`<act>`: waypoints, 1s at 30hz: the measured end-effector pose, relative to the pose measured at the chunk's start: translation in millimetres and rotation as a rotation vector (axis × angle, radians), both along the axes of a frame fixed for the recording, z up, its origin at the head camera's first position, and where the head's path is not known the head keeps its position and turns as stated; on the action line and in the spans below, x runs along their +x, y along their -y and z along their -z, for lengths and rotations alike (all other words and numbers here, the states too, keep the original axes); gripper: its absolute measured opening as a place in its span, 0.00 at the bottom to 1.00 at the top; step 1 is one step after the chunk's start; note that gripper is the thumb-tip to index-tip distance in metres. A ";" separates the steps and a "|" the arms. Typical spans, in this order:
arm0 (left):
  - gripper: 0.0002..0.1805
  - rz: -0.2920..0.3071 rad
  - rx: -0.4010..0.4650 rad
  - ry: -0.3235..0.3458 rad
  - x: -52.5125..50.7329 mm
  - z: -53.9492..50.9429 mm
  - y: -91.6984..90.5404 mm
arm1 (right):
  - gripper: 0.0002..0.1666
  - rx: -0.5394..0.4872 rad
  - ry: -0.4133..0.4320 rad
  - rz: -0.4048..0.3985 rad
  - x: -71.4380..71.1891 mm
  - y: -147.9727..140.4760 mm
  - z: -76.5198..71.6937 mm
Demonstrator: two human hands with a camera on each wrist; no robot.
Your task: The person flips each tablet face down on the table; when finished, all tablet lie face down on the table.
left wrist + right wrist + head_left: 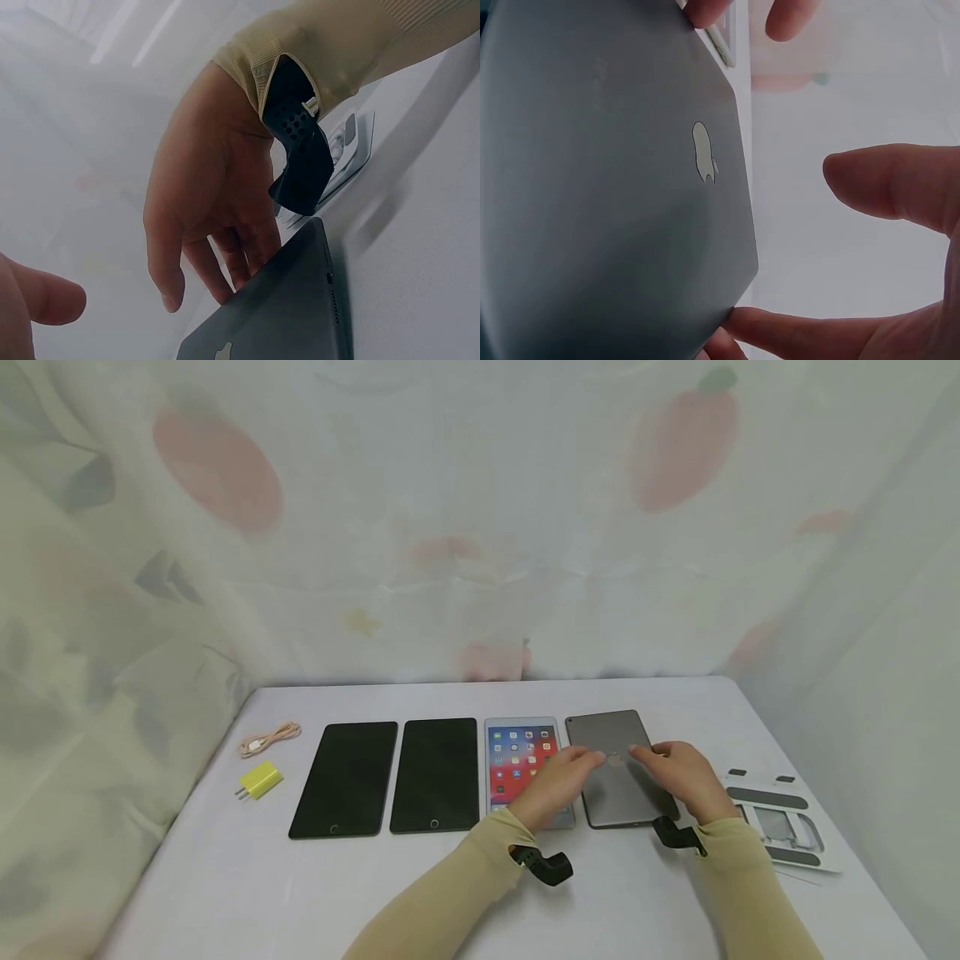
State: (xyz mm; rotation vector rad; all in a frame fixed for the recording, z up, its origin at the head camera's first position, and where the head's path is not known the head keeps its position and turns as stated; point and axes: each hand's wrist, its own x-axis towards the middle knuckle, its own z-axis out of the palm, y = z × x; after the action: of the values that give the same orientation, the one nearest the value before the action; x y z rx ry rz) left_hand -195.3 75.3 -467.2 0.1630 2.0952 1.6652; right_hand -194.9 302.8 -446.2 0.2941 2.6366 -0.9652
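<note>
A grey tablet (pixel 618 797) with a logo on its back lies face down at the right end of a row of tablets. My left hand (pixel 558 781) is at its left side, over the lit white-framed tablet (pixel 516 752). At the opposite side is my right hand (pixel 688 777). The right wrist view shows fingertips of both hands touching opposite edges of the grey tablet (pixel 607 195). Both thumbs stand off its back. In the left wrist view the right hand's (pixel 210 165) fingers reach down behind the tablet's edge, which hides some fingertips.
Two black-screened tablets, one on the left (pixel 348 777) and one nearer the middle (pixel 437 772), share the row. Further left lie a coiled cable (pixel 270 739) and a yellow charger plug (pixel 261 780). A white stand-like frame (pixel 780 798) sits at the right edge.
</note>
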 end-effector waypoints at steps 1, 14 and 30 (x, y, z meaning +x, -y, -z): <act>0.32 -0.002 -0.001 -0.004 0.2 -0.5 -0.1 | 0.55 0.002 0.002 -0.002 -0.3 -0.2 0.3; 0.29 -0.009 0.000 -0.003 0.0 -0.8 0.8 | 0.57 -0.031 0.041 0.017 -2.3 -1.5 6.2; 0.32 -0.017 0.019 -0.005 -1.0 1.7 0.9 | 0.57 0.000 0.036 0.013 -4.5 1.1 8.0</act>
State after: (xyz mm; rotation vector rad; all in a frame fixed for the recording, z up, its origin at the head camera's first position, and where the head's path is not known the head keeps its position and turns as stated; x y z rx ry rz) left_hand -196.2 74.4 -468.9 0.1561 2.0904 1.6973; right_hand -199.5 301.8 -454.2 0.3260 2.6052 -0.9550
